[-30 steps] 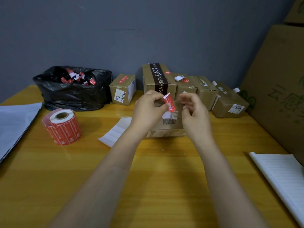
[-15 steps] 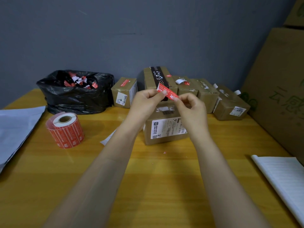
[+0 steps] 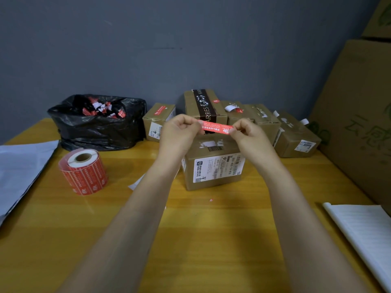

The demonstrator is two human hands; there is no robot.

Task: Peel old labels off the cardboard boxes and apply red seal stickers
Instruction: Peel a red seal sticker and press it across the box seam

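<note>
A red seal sticker (image 3: 218,128) is stretched flat between my left hand (image 3: 179,134) and my right hand (image 3: 248,134), each pinching one end. It hangs just above a cardboard box (image 3: 213,166) in the middle of the table. That box has torn white label remains on top and a printed shipping label on its front face. A roll of red stickers (image 3: 83,172) stands to the left.
Several more cardboard boxes (image 3: 262,121) line the back wall. A black rubbish bag (image 3: 97,125) with red and white scraps sits back left. White backing paper (image 3: 136,183), a grey sheet (image 3: 19,166) at left, a notebook (image 3: 366,235) at right and a large carton (image 3: 357,123) surround the yellow table.
The sticker has gone from tilted upright in my left fingers to pulled out level between both hands. The view has shifted so the box front label shows.
</note>
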